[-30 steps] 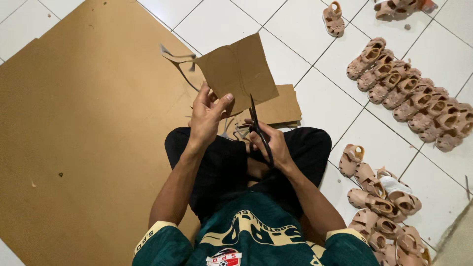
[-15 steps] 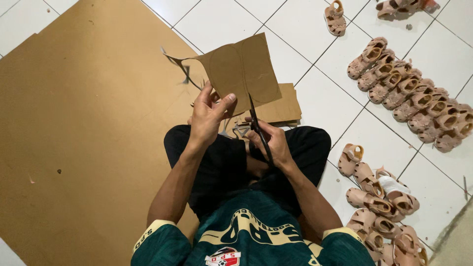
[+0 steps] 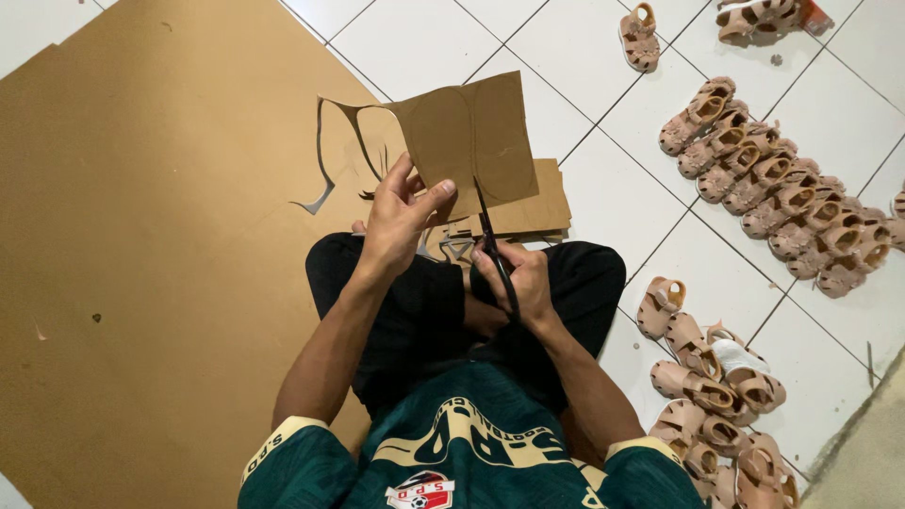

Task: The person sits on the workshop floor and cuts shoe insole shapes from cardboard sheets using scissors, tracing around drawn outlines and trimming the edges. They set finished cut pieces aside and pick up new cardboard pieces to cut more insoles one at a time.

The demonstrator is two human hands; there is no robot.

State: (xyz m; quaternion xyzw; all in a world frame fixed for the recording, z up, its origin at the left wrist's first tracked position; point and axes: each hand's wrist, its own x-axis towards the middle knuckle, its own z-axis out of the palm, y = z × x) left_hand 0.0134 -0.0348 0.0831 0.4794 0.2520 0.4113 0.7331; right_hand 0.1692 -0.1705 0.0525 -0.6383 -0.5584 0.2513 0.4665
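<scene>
I sit cross-legged on a white tiled floor. My left hand (image 3: 401,219) pinches the lower edge of a brown cardboard piece (image 3: 471,141), holding it up in front of me. Thin curved offcut strips (image 3: 325,160) dangle from its left side. My right hand (image 3: 517,278) grips black scissors (image 3: 490,236), whose blades point up into the bottom edge of the held cardboard.
A large brown cardboard sheet (image 3: 141,236) covers the floor at left. Smaller cardboard pieces (image 3: 528,212) lie stacked in front of my legs. Rows of small tan sandals (image 3: 773,184) lie at right, and more sandals (image 3: 707,377) sit by my right knee.
The held cardboard has turned a little, and the dangling offcut strips now hang longer on its left. The scissors stay at its lower edge.
</scene>
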